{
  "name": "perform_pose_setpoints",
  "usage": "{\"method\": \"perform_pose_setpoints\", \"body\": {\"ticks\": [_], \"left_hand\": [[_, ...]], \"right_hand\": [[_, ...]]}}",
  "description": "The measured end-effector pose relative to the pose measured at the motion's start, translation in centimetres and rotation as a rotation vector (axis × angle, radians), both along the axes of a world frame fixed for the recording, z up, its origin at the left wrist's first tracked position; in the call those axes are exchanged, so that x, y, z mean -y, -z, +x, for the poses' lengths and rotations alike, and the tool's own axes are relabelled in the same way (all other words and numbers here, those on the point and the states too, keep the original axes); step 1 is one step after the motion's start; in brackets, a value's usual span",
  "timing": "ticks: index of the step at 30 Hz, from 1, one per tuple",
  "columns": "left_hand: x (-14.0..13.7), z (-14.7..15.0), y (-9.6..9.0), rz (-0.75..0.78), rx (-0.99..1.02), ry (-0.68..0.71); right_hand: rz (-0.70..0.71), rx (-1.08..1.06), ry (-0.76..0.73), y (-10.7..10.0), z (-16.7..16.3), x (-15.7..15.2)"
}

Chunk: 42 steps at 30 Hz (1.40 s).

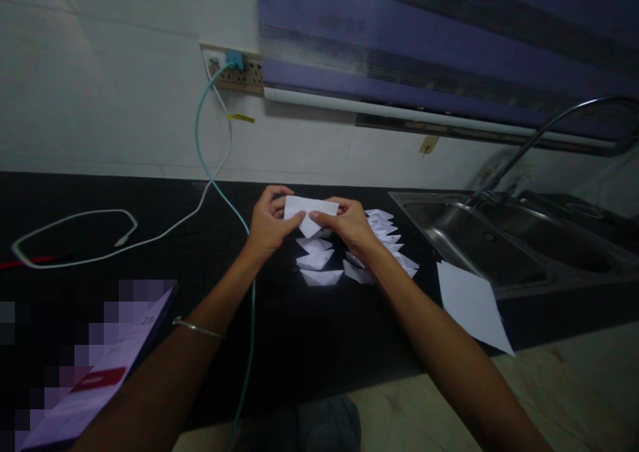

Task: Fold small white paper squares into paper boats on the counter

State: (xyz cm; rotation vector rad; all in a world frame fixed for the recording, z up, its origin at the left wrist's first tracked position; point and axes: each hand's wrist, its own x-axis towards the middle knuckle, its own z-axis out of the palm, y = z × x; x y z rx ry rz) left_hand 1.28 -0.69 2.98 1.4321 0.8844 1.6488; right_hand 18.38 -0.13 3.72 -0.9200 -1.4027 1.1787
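Note:
A partly folded piece of white paper (312, 206) is held up above the black counter, its lower edge coming to a point. My left hand (269, 222) pinches its left side, thumb across the front and fingers behind. On the other side my right hand (349, 222) grips it the same way, the two thumbs almost meeting at the middle. Below and behind the hands lie several folded paper boats (321, 277) in rows on the counter. More paper boats (382, 229) stand in a column to the right, some of them hidden by my right hand and forearm.
A stack of white sheets (472, 305) lies at the counter's front edge, beside the steel sink (479, 239) with its curved tap (529, 142). A teal cable (252, 332) crosses the counter by my left forearm. A white cable (164, 235) loops at left, near a calendar-like sheet (124, 359).

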Motion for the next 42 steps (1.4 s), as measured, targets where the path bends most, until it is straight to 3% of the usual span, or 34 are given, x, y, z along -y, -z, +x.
{"method": "perform_pose_setpoints", "body": {"ticks": [12, 18, 24, 31, 42], "left_hand": [[-0.8, -2.3, -0.1, -0.072, 0.039, 0.07], [-0.6, -2.5, -0.5, -0.029, -0.041, 0.024], [-0.6, -2.5, -1.2, 0.105, -0.189, -0.053], [-0.4, -2.2, -0.9, -0.076, -0.153, 0.128], [-0.7, -2.1, -0.5, -0.069, -0.066, 0.109]], "right_hand": [[0.017, 0.064, -0.064, -0.5, 1.4, -0.9], [0.082, 0.213, 0.036, -0.7, 1.6, -0.8], [0.281, 0.307, 0.217, -1.0, 1.7, -0.8], [0.173, 0.157, 0.112, -1.0, 1.4, -0.7], [0.112, -0.097, 0.064, -1.7, 0.8, -0.1]]}}
